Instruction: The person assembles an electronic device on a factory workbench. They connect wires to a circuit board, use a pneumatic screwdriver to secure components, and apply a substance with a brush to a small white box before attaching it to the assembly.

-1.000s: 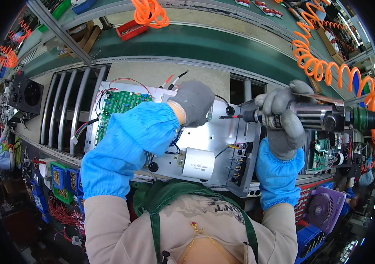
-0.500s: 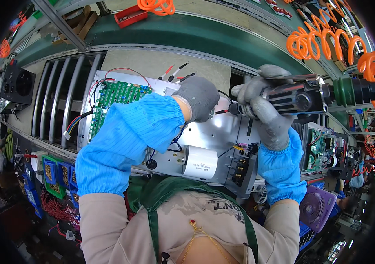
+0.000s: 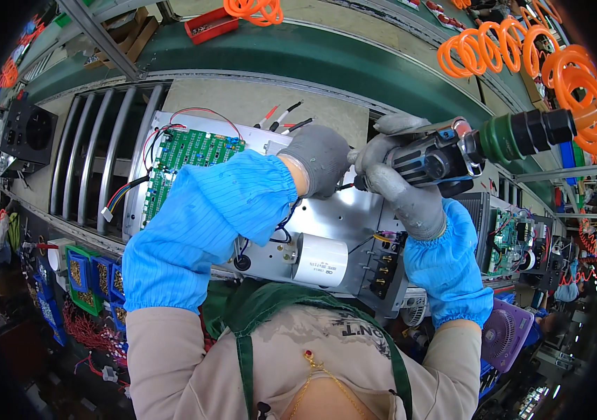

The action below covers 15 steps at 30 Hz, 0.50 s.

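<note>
While the right hand (image 3: 400,185) grips the screwdriver (image 3: 452,150), the left hand's (image 3: 319,159) closed grip touches its tip.

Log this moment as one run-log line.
left hand: on metal chassis | right hand: gripping pneumatic screwdriver | tip: at chassis

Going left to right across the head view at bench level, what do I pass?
Black fan box → grey slatted panel → green circuit board → left hand → right hand gripping the power screwdriver → orange coiled hose.
</note>
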Motion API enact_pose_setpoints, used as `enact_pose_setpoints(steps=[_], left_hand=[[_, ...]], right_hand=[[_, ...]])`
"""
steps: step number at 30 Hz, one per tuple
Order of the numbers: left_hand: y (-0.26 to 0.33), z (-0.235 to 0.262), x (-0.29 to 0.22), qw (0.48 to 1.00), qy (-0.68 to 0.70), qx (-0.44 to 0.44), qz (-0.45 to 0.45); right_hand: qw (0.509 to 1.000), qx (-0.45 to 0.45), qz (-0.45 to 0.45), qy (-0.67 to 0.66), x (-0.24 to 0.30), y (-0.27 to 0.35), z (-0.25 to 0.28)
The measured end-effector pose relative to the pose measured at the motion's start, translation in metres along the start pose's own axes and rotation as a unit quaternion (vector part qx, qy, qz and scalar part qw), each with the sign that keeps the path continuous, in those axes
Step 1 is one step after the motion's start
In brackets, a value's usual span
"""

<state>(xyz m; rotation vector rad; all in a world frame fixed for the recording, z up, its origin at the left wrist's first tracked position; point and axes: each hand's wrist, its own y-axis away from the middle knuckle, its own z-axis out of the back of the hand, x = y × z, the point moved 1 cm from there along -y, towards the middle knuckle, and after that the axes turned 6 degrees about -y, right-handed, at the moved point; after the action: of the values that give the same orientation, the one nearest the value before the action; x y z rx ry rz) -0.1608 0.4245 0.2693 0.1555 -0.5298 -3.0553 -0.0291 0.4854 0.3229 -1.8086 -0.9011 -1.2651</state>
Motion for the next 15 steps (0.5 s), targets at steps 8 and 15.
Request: enact_pose_setpoints(steps=[8,15], left_hand=[[-0.007,-0.012,0.002,0.999,0.022,-0.044,-0.009],[-0.026,-0.051,0.009,0.980,0.051,-0.186,-0.039]], right_hand=[[0.996,0.070,-0.011,0.052,-0.004,-0.005,0.007],[0.990,0.041,-0.043,0.125,0.008,-0.003,-0.009]])
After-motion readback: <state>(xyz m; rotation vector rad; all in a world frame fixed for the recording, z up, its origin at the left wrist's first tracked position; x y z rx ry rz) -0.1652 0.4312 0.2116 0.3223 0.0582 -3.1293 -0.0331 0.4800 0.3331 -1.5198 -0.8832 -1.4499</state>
